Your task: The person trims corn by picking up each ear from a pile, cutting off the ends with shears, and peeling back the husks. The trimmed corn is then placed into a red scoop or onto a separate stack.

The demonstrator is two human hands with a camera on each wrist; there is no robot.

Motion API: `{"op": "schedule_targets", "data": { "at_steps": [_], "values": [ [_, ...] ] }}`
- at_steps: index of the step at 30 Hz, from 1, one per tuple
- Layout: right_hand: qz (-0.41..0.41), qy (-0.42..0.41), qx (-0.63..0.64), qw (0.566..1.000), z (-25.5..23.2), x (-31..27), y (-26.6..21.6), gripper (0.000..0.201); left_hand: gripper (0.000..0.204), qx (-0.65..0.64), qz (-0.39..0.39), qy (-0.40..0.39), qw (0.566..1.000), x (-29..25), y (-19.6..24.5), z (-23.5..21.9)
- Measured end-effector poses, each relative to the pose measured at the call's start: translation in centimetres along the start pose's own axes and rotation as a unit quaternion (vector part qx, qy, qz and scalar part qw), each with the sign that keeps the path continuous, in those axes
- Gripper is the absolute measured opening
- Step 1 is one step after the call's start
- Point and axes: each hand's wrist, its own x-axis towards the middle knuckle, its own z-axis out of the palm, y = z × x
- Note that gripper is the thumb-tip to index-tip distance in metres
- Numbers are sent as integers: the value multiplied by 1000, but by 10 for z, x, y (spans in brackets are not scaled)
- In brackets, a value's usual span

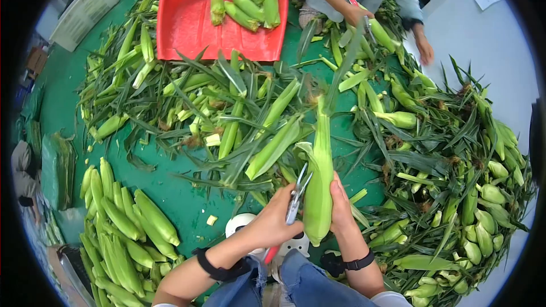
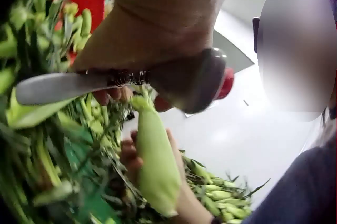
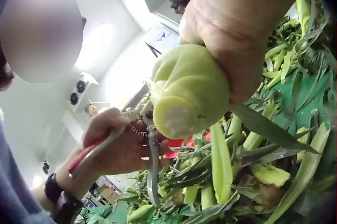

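My left hand (image 1: 272,217) grips pruning shears (image 1: 293,204) with a red handle. Their blades point up along the left side of a green, husk-covered ear of corn (image 1: 318,202). From the other side my right hand (image 1: 340,207) holds that ear, its pale cut base toward me and its silky tip pointing away. The right wrist view shows the round base of the corn (image 3: 176,116) close up, the shears (image 3: 153,168) right beside it with handles spread. In the left wrist view, the shears' grey handle (image 2: 58,88) crosses in front of the left hand.
Trimmed ears (image 1: 116,233) are piled at the lower left. A red dustpan-like scoop (image 1: 193,28) at the back holds several ears. Leaves and stalks (image 1: 227,102) cover the middle; a large corn heap (image 1: 455,193) lies right. Opposite, another person's hand (image 1: 357,14) holds red-handled shears.
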Motion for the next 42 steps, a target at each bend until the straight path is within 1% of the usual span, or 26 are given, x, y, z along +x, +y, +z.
{"op": "schedule_targets", "data": {
  "at_steps": [2,3,4,5,6,7,9,10,11,12,13,14,15,16,19,22,25,28,29,31,32,33,36,37,40,42],
  "values": [
    [-26,-27,-25,999,3,-1,5,59,77,-8,30,48,998,9,-4,0],
    [-30,-55,-31,998,0,-3,9,57,76,42,49,88,994,16,-3,-5],
    [-35,-81,-38,995,-4,-3,10,56,71,45,-30,59,997,24,6,-17],
    [1,-109,28,994,-6,-4,5,56,70,141,57,113,982,29,-1,-20],
    [36,-135,93,986,-6,-5,-4,55,68,234,143,164,947,32,-8,-22],
    [72,-158,158,972,-5,-7,-12,55,69,210,80,142,964,33,-6,-26],
    [22,-129,71,989,3,0,-31,57,72,160,-41,96,982,37,-1,-38],
    [0,-112,28,993,6,2,-35,58,74,113,-45,55,991,33,-6,-42],
    [-41,-52,-24,998,6,6,-31,54,76,67,-48,17,996,29,-13,-47],
    [-91,-42,-161,982,0,10,-31,56,78,20,-52,-21,998,26,-18,-51],
    [-138,-30,-294,945,-7,12,-35,59,83,13,-57,-40,998,23,-14,-55],
    [-180,-19,-421,889,-10,12,-37,61,84,47,-34,-46,997,21,-16,-56],
    [-144,-7,-483,864,-10,6,-42,60,84,81,-10,-51,995,20,-18,-58],
    [-157,0,-514,843,-6,4,-46,60,84,114,14,-55,992,19,-19,-60],
    [-212,41,-588,779,0,-3,-50,58,85,137,-3,-73,988,18,-14,-63],
    [-238,75,-602,759,2,-6,-55,58,84,137,-6,-79,987,16,-16,-61],
    [-285,49,-696,657,-1,-4,-54,59,83,124,-25,-92,988,12,-10,-58],
    [-291,40,-720,628,3,-4,-47,61,82,80,-38,-74,993,17,-5,-52],
    [-291,43,-730,617,4,-4,-48,61,76,128,22,-29,991,17,-14,-46],
    [-288,49,-749,594,5,-4,-53,61,70,100,-26,-2,995,16,-8,-38],
    [-290,51,-744,600,5,-2,-53,61,67,88,-50,10,995,17,-5,-34],
    [-292,54,-738,607,4,0,-51,61,51,183,10,75,980,16,-5,-29],
    [-291,60,-720,627,6,4,-43,61,41,265,-28,87,960,23,-9,-31],
    [-291,63,-713,634,6,5,-40,61,35,259,-18,98,961,25,-12,-31],
    [-288,56,-700,651,3,8,-33,60,35,277,28,122,953,26,-26,-30],
    [-227,40,-642,731,5,1,-38,58,34,349,-29,177,920,30,-41,-39]
  ]
}}
